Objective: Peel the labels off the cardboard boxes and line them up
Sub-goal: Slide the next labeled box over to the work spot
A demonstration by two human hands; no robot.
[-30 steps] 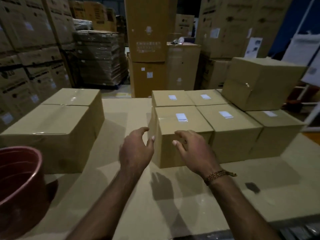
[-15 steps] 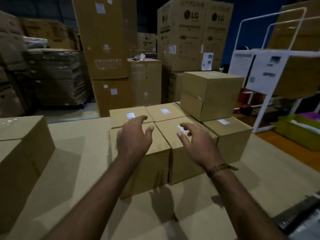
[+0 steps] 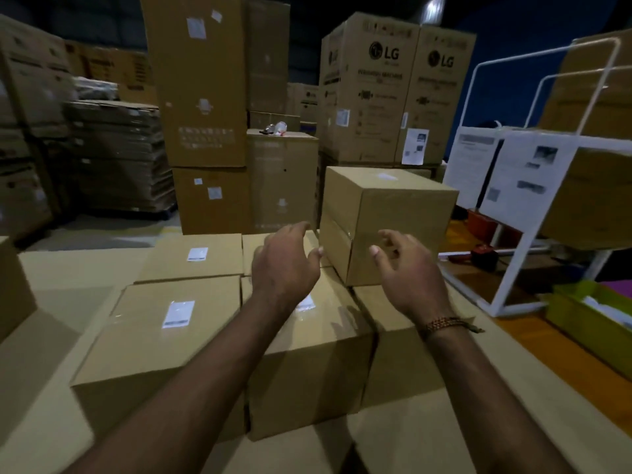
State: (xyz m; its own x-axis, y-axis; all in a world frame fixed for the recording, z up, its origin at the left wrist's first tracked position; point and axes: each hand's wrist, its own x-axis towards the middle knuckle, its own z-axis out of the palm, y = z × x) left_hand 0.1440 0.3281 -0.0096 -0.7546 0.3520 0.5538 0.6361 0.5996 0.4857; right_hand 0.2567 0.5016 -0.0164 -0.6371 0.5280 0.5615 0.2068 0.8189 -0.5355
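Several brown cardboard boxes stand packed together on the cardboard-covered table (image 3: 61, 268). The front left box (image 3: 154, 340) carries a white label (image 3: 178, 313); the box behind it has another label (image 3: 197, 254). A further box (image 3: 386, 220) is stacked on top at the back right. My left hand (image 3: 285, 265) hovers with loose fingers just left of that stacked box, over the middle box (image 3: 318, 357), whose label (image 3: 305, 302) it partly hides. My right hand (image 3: 407, 271), with a beaded bracelet at the wrist, reaches in front of the stacked box's near face. Neither hand holds anything.
A white metal rack (image 3: 533, 186) with papers and boxes stands at right, with a green bin (image 3: 581, 313) beside it on the floor. Tall LG cartons (image 3: 393, 90) and stacked boxes (image 3: 201, 107) fill the background. Another box edge (image 3: 10, 285) shows at far left.
The view has swung right and closer. Both hands moved from above the front boxes toward the stacked box at the back right.
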